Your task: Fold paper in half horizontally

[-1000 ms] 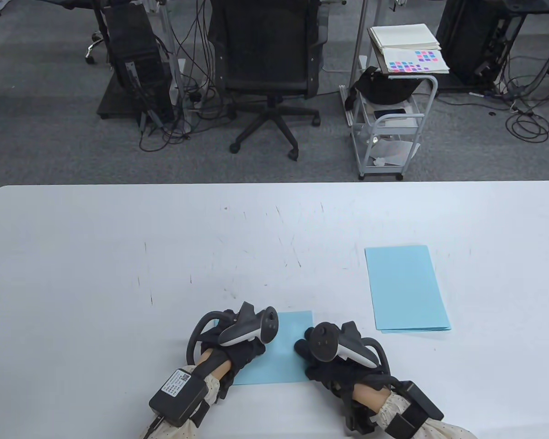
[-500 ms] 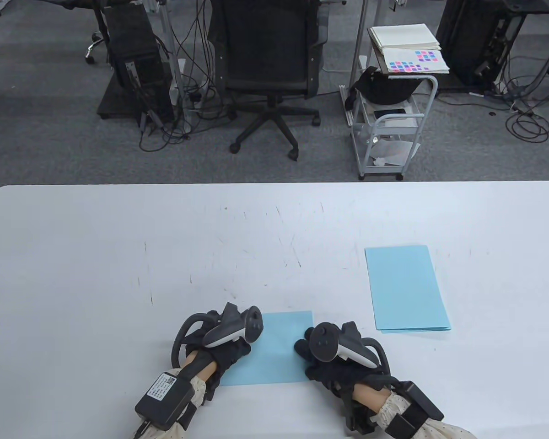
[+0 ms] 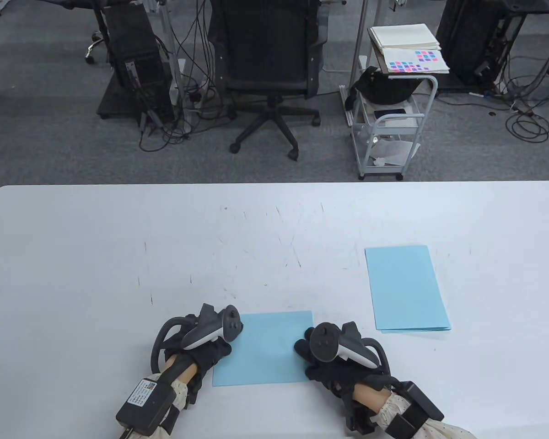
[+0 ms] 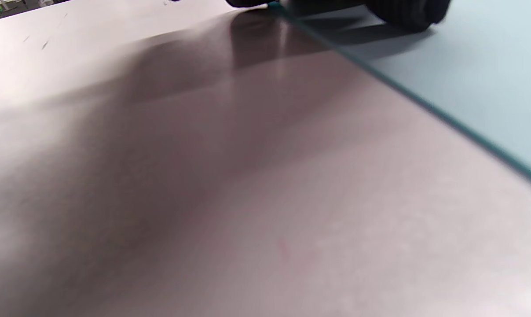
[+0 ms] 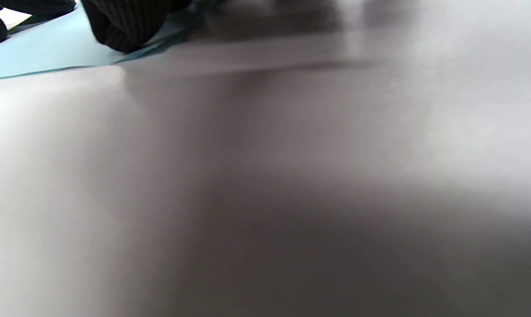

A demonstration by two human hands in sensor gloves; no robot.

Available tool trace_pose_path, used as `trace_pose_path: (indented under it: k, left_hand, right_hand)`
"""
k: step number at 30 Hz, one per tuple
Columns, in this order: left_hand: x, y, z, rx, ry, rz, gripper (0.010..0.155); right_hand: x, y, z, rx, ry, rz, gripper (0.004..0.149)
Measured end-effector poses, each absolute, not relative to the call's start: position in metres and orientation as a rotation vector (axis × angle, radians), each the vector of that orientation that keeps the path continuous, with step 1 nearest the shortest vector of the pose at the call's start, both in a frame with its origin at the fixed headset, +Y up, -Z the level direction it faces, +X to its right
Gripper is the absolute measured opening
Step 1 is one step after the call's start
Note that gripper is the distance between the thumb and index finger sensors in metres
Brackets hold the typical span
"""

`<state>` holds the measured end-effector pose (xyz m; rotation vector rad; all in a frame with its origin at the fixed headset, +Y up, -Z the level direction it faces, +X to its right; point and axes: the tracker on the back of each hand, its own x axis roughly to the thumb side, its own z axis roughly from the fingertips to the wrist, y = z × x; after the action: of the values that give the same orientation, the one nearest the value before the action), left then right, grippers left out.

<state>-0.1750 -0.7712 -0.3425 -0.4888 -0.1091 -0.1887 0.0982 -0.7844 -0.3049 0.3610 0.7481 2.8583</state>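
The folded blue paper (image 3: pixel 263 350) lies flat at the near middle of the white counter (image 3: pixel 96 256). The left hand (image 3: pixel 206 350) presses its left edge and the right hand (image 3: pixel 322 359) its right edge; how far the fingers curl cannot be told from the table view. A stack of blue sheets (image 3: pixel 407 288) lies well apart to the far right. An office chair (image 3: pixel 267 59) and a trolley (image 3: pixel 393 123) stand beyond. The left wrist view shows dark fingertips (image 4: pixel 406 13) touching the sheet's surface.
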Motion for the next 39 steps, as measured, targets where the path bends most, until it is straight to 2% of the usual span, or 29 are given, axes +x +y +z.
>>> trace_pose_path:
  k: [9, 16, 22, 32, 39]
  left_hand:
    - [-0.201, -0.773, -0.340, -0.504, -0.043, -0.151, 0.060]
    - [-0.204, -0.770, -0.337, -0.481, -0.020, -0.121, 0.060]
    - [-0.204, -0.755, -0.328, -0.368, -0.014, -0.069, 0.063]
    - [-0.204, -0.727, -0.308, -0.076, 0.013, 0.010, 0.076]
    - [-0.206, -0.728, -0.300, -0.080, -0.013, 0.027, 0.078]
  right_hand:
    - [0.098, -0.784, -0.305, 0.361, 0.748, 2.858, 0.063]
    - [0.098, -0.784, -0.305, 0.361, 0.748, 2.858, 0.063]
    - [0.098, -0.785, -0.305, 0.359, 0.744, 2.856, 0.063]
    - [0.098, -0.784, -0.305, 0.357, 0.745, 2.856, 0.063]
    - [0.097, -0.778, -0.308, 0.362, 0.737, 2.849, 0.062]
